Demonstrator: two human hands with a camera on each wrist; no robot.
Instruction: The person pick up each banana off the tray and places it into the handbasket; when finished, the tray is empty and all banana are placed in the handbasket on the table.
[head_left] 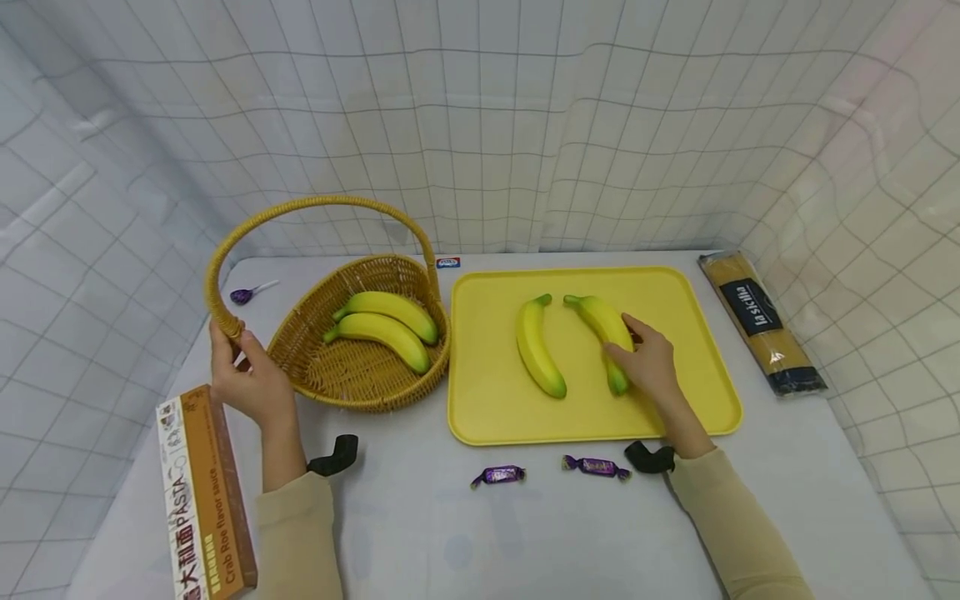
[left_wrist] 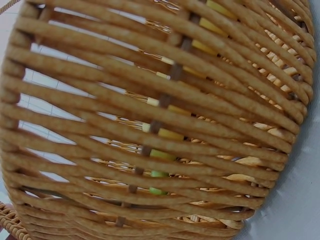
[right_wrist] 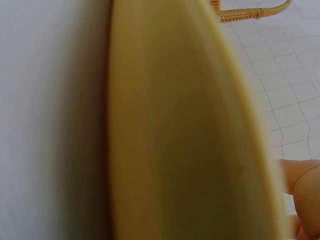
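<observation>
Banana being held: the right-side banana (head_left: pixel 609 337) lies on the yellow tray (head_left: pixel 697 292). Its long side runs from far to near. Its green stem end points away from the person and a bit left.
Right hand (head_left: pixel 651 360): the grip is curled round the near half of this banana, fingers closed on it. In the right wrist view the banana (right_wrist: pixel 185 130) fills the picture, blurry and very close.
Other tray banana (head_left: pixel 538 347): it lies just beside the first one, to its left, apart from it. Its stem also points away.
Left hand (head_left: pixel 251 375): the grip is closed round the bottom of the handle of the basket (head_left: pixel 360 379), on the basket's left side.
Basket: it sits on the worktop (head_left: pixel 450 533), touching or almost touching the tray's left edge. In the left wrist view the woven wall (left_wrist: pixel 165 125) is very close.
Bananas in basket (head_left: pixel 386 325): two lie side by side, stems pointing left.
Near edge of worktop: two purple candies (head_left: pixel 547 472) lie in front of the tray. A pasta box (head_left: pixel 202 492) lies by the left arm.
Far right: a long pasta pack (head_left: pixel 759 321) lies beside the tray.
</observation>
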